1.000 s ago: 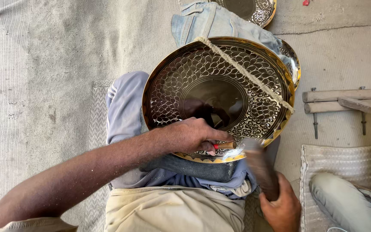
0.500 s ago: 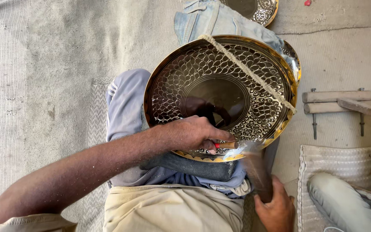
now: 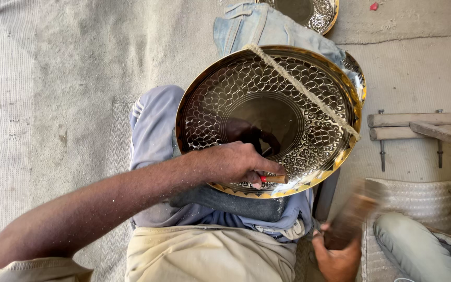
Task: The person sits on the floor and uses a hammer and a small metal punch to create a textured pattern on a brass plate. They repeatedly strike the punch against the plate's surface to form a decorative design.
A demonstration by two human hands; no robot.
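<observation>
Tray (image 3: 293, 99): a round embossed brass piece propped on the lap, a cord (image 3: 304, 91) running across its face. The left hand (image 3: 233, 163) pinches a short punch (image 3: 274, 179) against the near rim. The right hand (image 3: 337, 258) grips a blurred mallet (image 3: 353, 214), fingers wrapped around the handle. Judged step: chasing the rim pattern. The next strike calls for a steady punch and a square blow.

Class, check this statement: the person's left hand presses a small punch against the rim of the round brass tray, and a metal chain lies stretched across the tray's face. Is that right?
Not quite. What lies stretched across the round brass tray is a twisted rope, not a metal chain; the head view shows it. The rest stands: the left hand presses a small punch against the tray's rim.
</observation>
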